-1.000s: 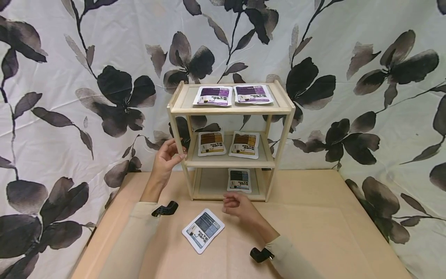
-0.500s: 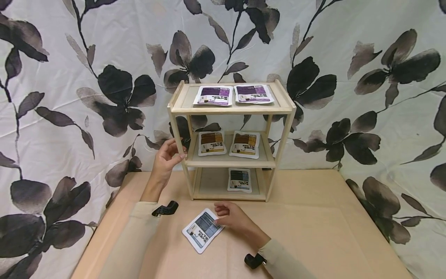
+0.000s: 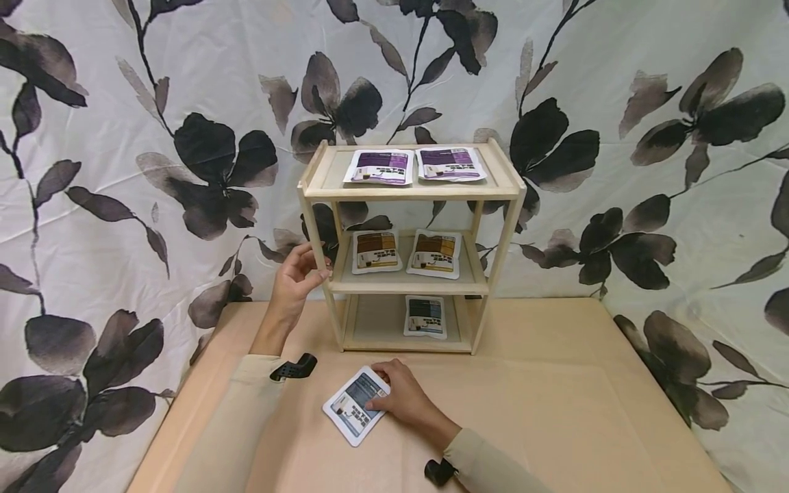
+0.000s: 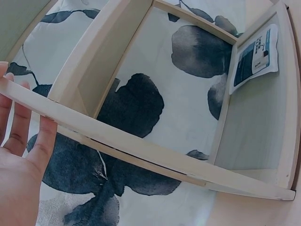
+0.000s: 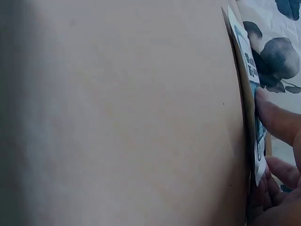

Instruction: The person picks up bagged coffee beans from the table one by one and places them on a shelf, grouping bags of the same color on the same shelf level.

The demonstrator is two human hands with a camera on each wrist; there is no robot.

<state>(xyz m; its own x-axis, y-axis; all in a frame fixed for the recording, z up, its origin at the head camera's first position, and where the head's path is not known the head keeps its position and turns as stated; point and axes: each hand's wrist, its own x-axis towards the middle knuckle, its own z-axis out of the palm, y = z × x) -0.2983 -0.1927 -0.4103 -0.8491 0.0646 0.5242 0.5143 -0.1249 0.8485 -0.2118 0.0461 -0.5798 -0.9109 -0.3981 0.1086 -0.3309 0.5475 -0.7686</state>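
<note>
A small three-tier wooden shelf [image 3: 401, 289] stands at the back of the table. My left hand [image 3: 292, 284] holds its front left post at the middle tier; in the left wrist view, the fingers [image 4: 44, 141] reach around the post [image 4: 127, 136]. On the table before the shelf lies a white sachet with a blue-grey label [image 3: 348, 409]. My right hand [image 3: 407, 397] pinches its right corner, thumb on the printed face and the other fingers at the edge. In the right wrist view, the sachet [image 5: 251, 80] is seen nearly edge-on, with the thumb [image 5: 277, 115] pressed against it.
Two purple-label sachets [image 3: 379, 168] lie on the top tier. Two brown-and-yellow sachets [image 3: 376, 252] lie on the middle tier. One dark blue-grey sachet [image 3: 425, 317] rests right of centre on the bottom tier. A floral cloth [image 3: 246, 68] hangs behind the table [image 3: 555, 383].
My right hand has moved left and down from in front of the bottom tier to the sachet on the table, and now pinches its corner. The left hand stays on the post.
</note>
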